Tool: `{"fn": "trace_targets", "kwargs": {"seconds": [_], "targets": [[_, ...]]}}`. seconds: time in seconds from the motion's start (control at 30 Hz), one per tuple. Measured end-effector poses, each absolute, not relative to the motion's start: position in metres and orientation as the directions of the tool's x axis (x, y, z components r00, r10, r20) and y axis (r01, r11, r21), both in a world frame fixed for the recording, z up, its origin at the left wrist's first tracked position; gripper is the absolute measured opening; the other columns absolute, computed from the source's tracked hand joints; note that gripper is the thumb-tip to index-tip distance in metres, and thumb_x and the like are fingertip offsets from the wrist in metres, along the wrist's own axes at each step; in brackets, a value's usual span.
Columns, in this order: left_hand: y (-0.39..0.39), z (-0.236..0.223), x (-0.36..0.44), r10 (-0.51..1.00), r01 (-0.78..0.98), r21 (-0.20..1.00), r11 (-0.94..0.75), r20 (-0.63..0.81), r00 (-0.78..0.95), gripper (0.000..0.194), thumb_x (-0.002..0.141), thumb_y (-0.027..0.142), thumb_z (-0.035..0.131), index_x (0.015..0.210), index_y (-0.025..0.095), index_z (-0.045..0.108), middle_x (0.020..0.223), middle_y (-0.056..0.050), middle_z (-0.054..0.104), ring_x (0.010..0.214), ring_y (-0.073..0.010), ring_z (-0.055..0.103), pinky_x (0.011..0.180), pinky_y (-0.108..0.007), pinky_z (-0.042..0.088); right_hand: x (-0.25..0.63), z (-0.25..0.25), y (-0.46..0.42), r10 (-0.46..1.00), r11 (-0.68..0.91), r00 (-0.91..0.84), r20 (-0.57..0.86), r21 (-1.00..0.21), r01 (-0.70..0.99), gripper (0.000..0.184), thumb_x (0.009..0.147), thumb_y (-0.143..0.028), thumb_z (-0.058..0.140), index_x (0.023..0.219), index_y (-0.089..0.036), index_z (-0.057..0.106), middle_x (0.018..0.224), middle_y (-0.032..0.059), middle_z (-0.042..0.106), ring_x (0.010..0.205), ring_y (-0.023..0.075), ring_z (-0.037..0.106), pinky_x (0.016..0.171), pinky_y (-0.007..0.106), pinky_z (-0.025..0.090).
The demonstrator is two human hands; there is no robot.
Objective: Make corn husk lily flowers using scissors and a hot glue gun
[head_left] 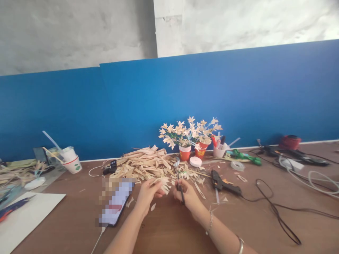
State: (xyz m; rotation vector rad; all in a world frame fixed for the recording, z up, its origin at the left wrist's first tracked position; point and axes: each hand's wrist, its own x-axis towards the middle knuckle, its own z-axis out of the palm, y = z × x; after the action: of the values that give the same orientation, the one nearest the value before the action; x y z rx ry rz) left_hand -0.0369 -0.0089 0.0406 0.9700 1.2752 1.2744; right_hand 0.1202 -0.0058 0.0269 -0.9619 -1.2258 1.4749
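Note:
My left hand (150, 192) pinches a pale dried husk piece (165, 185) whose far end is cut into pointed strips. In my right hand (187, 194) is a pair of dark-handled scissors (180, 192), its blades pointing away from me, just right of the husk piece. Whether the blades touch the husk I cannot tell. Beyond both hands lies a heap of dried husks (145, 163). Small cut scraps (153, 207) are scattered on the table near my left hand.
Red cups with husk flowers (184, 153) stand behind the heap, beside a white round lid (195, 161). A black glue gun (225, 185) with its cable lies to the right, near a tape roll (237, 166). On the left are a phone (118, 203) and a paper cup (72, 165).

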Motion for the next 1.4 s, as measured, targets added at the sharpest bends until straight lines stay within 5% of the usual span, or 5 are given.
{"fn": "trace_targets", "kwargs": {"seconds": [0.37,0.6,0.77,1.2,1.4], "targets": [[-0.010,0.039,-0.036,0.987,-0.079,0.990,0.117,-0.124,-0.102,0.024,0.063,0.031,0.070,0.075,0.012,0.065,0.055,-0.002,0.065,0.050,-0.0123,0.062,0.045,-0.017,0.044,0.119,0.017,-0.001,0.971,-0.003,-0.235,0.034,-0.988,-0.152,0.029,0.056,-0.024,0.067,0.074,-0.019,0.044,0.056,-0.0070,0.046,0.050,0.0073,0.038,0.047,0.020,0.029],[-0.007,0.037,-0.038,0.985,-0.091,0.991,0.100,-0.111,-0.133,0.026,0.062,0.031,0.069,0.079,0.012,0.065,0.062,-0.002,0.066,0.048,-0.0111,0.060,0.033,-0.014,0.035,0.121,0.014,0.000,0.956,0.026,-0.286,0.064,-0.990,-0.136,0.030,0.056,-0.023,0.067,0.079,-0.019,0.047,0.070,-0.0017,0.058,0.064,0.0127,0.052,0.055,0.021,0.036],[-0.009,0.033,-0.029,0.984,-0.137,0.984,0.116,-0.132,-0.115,0.027,0.060,0.033,0.071,0.074,0.012,0.062,0.061,-0.001,0.064,0.046,-0.0100,0.058,0.031,-0.014,0.033,0.118,0.028,-0.010,0.962,-0.079,-0.270,-0.031,-0.982,-0.170,0.035,0.057,-0.034,0.070,0.080,-0.019,0.048,0.061,-0.0038,0.054,0.052,0.0095,0.044,0.047,0.020,0.030],[-0.017,0.037,-0.026,0.983,-0.086,0.984,0.157,-0.146,0.115,0.023,0.060,0.026,0.073,0.075,0.010,0.065,0.063,-0.003,0.064,0.050,-0.0106,0.059,0.038,-0.016,0.034,0.119,0.028,-0.008,0.992,-0.027,-0.129,0.007,-0.966,-0.256,0.036,0.057,-0.031,0.071,0.079,-0.019,0.046,0.057,-0.0063,0.049,0.052,0.0085,0.039,0.050,0.021,0.029],[-0.017,0.037,-0.025,0.965,-0.319,0.911,0.262,-0.255,0.065,0.015,0.061,0.016,0.074,0.072,0.013,0.064,0.063,0.001,0.062,0.055,-0.0080,0.062,0.043,-0.012,0.041,0.119,0.029,-0.008,0.992,-0.020,-0.123,0.012,-0.967,-0.255,0.033,0.059,-0.030,0.070,0.078,-0.018,0.046,0.057,-0.0059,0.049,0.051,0.0081,0.038,0.049,0.021,0.029]]}}
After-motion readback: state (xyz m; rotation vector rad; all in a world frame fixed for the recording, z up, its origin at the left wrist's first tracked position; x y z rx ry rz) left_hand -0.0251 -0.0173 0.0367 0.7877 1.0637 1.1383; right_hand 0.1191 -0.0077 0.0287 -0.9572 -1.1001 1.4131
